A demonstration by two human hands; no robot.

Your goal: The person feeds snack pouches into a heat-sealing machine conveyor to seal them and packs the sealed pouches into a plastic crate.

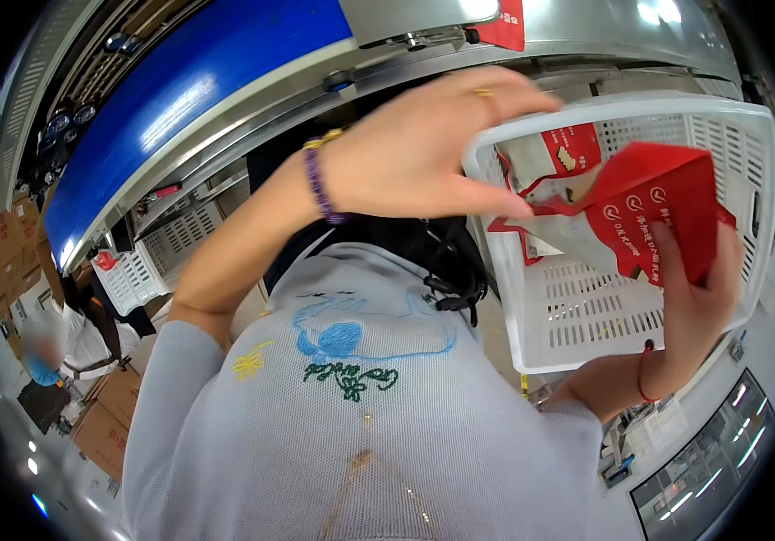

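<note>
My right hand [705, 287], with a red string at the wrist, grips a red-and-white printed packaging bag [626, 212]. The bag is creased and tilted over a white plastic basket [531, 347]. My left hand [428, 149], slightly blurred and wearing a purple bracelet, reaches over the basket's near-left corner. Its thumb and fingers are spread apart, with the thumb close to the bag's left end; whether it touches is unclear. Another red-and-white packet [572, 149] lies inside the basket, partly hidden by the held bag.
A blue-topped surface [225, 77] and a metal machine edge [405, 22] run along the top. A red packet [504, 27] lies on the metal. At left are another white basket [135, 275], cardboard boxes [103, 437] and a person [45, 361].
</note>
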